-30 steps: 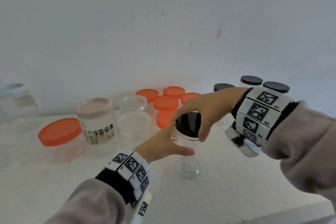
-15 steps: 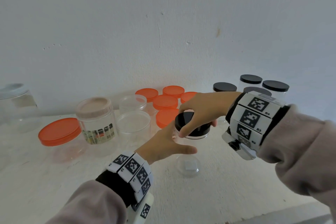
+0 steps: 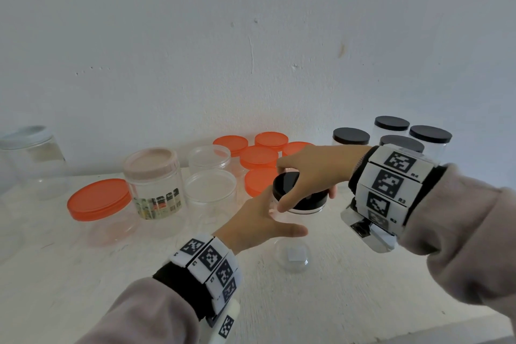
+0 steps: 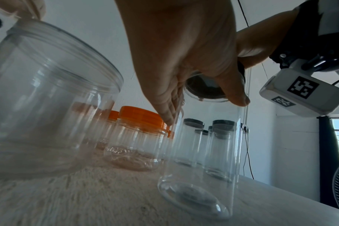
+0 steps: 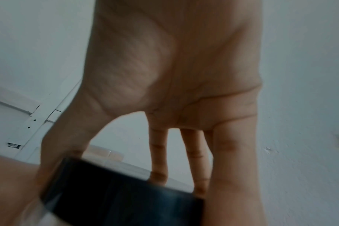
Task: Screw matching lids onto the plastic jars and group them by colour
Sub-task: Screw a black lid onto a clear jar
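A tall clear jar [image 3: 293, 255] stands on the white table [image 3: 363, 288] near its middle, and I look down through it. My left hand [image 3: 275, 215] holds the jar just under its rim, thumb stretched along the near side. A black lid [image 3: 286, 186] sits on the jar's mouth. My right hand [image 3: 305, 195] grips it from above, thumb on the near edge and fingers on the far edge. In the left wrist view the jar [image 4: 203, 152] stands upright and the lid [image 4: 205, 90] shows from below. In the right wrist view the fingers [image 5: 159, 160] curl round the lid [image 5: 116, 195].
Several black-lidded jars [image 3: 391, 131] stand at the back right and several orange-lidded jars [image 3: 259, 156] at the back centre. Left of them are two clear-lidded jars [image 3: 210, 190], a pink-lidded labelled jar [image 3: 152, 176], a wide orange-lidded jar [image 3: 97, 201] and a far-left jar [image 3: 30, 148].
My right hand came down from hovering over the black lid and closed its fingers round it, then turned a little. My left hand stayed on the jar.
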Tool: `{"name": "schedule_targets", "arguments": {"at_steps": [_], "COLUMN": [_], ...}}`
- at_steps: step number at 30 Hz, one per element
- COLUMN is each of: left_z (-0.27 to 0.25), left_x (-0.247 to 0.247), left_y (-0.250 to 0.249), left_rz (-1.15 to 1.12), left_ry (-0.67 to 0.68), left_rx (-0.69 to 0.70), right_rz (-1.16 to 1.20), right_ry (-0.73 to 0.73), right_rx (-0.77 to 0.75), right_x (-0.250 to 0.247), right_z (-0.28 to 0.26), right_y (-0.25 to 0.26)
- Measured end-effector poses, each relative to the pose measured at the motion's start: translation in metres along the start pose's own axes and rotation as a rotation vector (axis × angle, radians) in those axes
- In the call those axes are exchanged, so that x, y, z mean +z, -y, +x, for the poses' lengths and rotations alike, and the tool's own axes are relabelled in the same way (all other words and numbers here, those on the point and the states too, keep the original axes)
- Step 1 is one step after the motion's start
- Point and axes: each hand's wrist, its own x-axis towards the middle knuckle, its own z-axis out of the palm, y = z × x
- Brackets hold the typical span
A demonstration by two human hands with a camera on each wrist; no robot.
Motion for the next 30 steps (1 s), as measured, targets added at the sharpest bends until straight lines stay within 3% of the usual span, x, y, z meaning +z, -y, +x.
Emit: {"name": "schedule_targets", "arguments": {"at_steps": [13, 22, 30], "left_z": [0.002, 0.003, 0.002], "left_x": [-0.002, -0.012, -0.009], "left_y": [-0.004, -0.007, -0.006], "left_rz": [-0.069, -0.092, -0.082], "left_ry": [0.056, 0.234, 0.194], "left_rx": [-0.049, -0.026, -0.04], "right_rz": [-0.029, -0.026, -0.034], "right_ry": [0.143, 0.195, 0.162], "right_rx": [-0.186, -0.298, -0.287], "right_x": [-0.016, -0.019, -0.015], "right_z": [-0.002, -0.008, -0.005], "right_y": [-0.011, -0.009, -0.011]}}
